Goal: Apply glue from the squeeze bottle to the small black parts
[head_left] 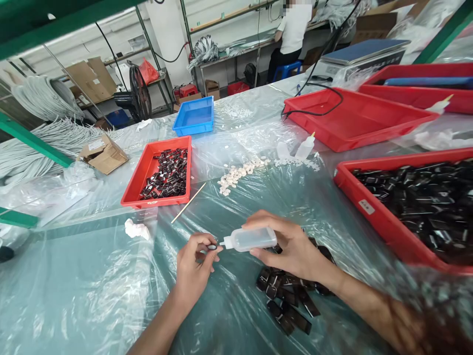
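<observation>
1. At the far left of the table (pixel 92 296), which is covered with clear plastic film, a small white wad (pixel 136 230) lies alone, and behind it stands a red tray (pixel 130 190) holding a thin layer of small black parts.
2. The left hand (pixel 194 268) holds a small black ring-shaped part (pixel 212 246); its fingers pinch this part at the tips.
3. The right hand (pixel 291 246) holds a small squeeze bottle (pixel 249 239), fingers closed around the body, and the nozzle touches the part, perhaps putting glue on it.
4. Under the right wrist lies a loose pile of black parts (pixel 286 298), so some work is left.
5. At the right, a large red tray (pixel 373 209) is full of black parts, so much seems to remain.
</observation>
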Available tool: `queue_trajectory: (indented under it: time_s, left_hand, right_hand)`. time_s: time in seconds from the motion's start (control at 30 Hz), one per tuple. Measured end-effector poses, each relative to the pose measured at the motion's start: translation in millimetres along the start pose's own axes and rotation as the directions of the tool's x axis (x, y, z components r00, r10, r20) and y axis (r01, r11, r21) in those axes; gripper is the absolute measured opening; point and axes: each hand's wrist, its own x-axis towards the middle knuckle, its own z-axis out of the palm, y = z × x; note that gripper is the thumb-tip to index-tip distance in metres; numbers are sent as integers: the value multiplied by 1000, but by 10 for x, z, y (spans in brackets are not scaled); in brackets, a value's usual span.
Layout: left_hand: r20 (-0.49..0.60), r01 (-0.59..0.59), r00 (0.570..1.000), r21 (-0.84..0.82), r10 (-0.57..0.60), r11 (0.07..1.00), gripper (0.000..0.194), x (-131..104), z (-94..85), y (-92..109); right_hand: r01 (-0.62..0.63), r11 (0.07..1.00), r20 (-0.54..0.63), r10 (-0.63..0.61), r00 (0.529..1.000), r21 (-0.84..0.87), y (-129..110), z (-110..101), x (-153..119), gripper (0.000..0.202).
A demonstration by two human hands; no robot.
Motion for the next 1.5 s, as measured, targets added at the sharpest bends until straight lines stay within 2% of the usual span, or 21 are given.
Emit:
queue_trajectory:
  time_s: [0.3,0.43,0.53,0.63,0.73,0.87,1.0,1.07,1.17,1.33,1.5]
  left_hand:
    - [60,-93,994,69,89,993,16,-50,-32,-21]
    - [78,-181,982,95,174,979,13,-43,-37,-39]
    - [130,-268,959,142,250,953,15,-42,-58,-30]
    - [201,-331,935,193,293,924,24,-36,-77,12]
    - [243,-330,930,213,277,920,24,-18,-76,45]
    - [233,-342,928,230,289,911,15,-3,-59,24]
    - [222,-386,916,256,335,886,18,-13,-58,-29]
    - [224,-403,910,276,349,873,19,-16,-59,-48]
    - [234,-431,899,317,371,845,16,-10,-57,-66]
    - [247,-484,874,376,418,790,14,21,-55,-70]
    - [264,-511,859,375,439,774,17,28,-58,-28]
  right_hand:
    - [41,997,30,-39,999,-70,16,85,-57,39]
    - [170,968,55,-162,985,-185,9,81,-73,45]
    - [259,928,82,-246,966,-268,-12,72,-91,48]
    - [343,863,121,-321,939,-371,-50,57,-106,52]
    - [405,771,160,-377,912,-491,-79,35,-119,51]
    - [451,652,223,-405,887,-609,-67,17,-163,43]
    - [497,563,284,-425,859,-661,-27,21,-231,38]
    - [494,532,300,-412,861,-687,-25,24,-251,37]
    - [464,540,294,-373,880,-702,-57,21,-246,34]
    - [396,605,269,-293,918,-691,-97,1,-210,32]
    - [376,679,226,-302,926,-630,-67,-13,-196,38]
